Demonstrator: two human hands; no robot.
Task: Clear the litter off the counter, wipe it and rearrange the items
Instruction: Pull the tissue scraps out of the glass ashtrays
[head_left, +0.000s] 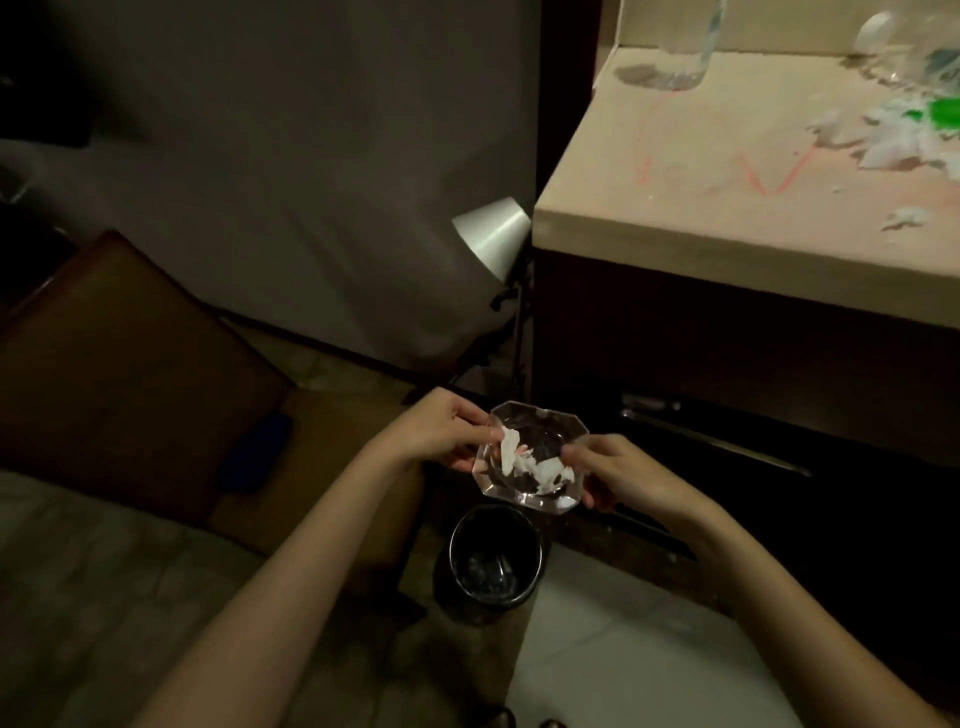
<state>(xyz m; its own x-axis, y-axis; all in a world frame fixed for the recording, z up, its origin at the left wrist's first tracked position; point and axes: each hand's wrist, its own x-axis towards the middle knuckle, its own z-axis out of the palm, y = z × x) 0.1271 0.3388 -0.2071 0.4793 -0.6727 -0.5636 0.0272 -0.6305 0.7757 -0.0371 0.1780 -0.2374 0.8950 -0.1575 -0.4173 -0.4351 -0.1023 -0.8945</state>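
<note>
Glass dish (535, 457) with paper scraps (524, 462) held above bin (493, 566), left hand (441, 431) and right hand (618, 473) each in a pinching grip on its rim. More scraps (893, 135) and bottle (685, 47) on desk (701, 208).

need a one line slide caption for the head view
Both hands, left hand and right hand, hold a glass ashtray with paper scraps above the bin; litter remains on the counter.

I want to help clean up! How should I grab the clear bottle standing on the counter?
Wrap your hand round the middle of the bottle from the front. It stands upright near the back wall of the counter, its body is round, and nothing blocks the front.
</note>
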